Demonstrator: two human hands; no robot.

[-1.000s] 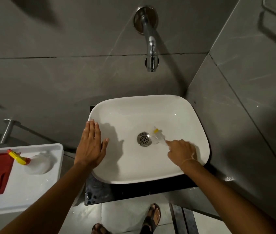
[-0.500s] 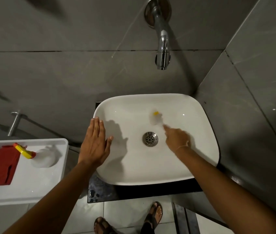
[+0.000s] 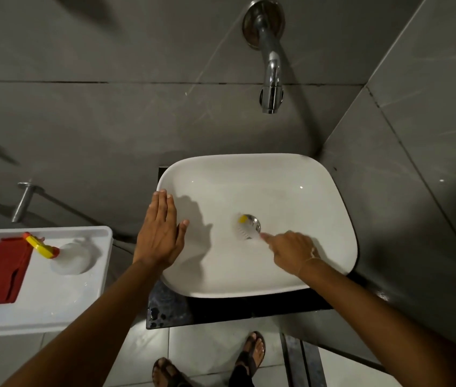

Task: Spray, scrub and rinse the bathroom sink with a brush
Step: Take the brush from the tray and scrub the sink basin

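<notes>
A white rectangular sink sits on a dark counter below a chrome wall tap. My right hand is shut on a small clear brush with a yellow tip. Its bristles rest on the basin floor over the left part of the drain, and the brush is blurred by motion. My left hand lies flat, fingers together, on the sink's left rim and holds nothing. A spray bottle with a yellow and red nozzle lies on the white tray at the left.
A folded red cloth lies in the tray beside the bottle. A chrome wall fitting sticks out above the tray. Grey tiled walls close in behind and to the right. My sandalled feet stand on the floor below the counter.
The brush swept from right of the drain up to the back of the basin, then back down onto the drain's left side. My left hand stayed on the rim.
</notes>
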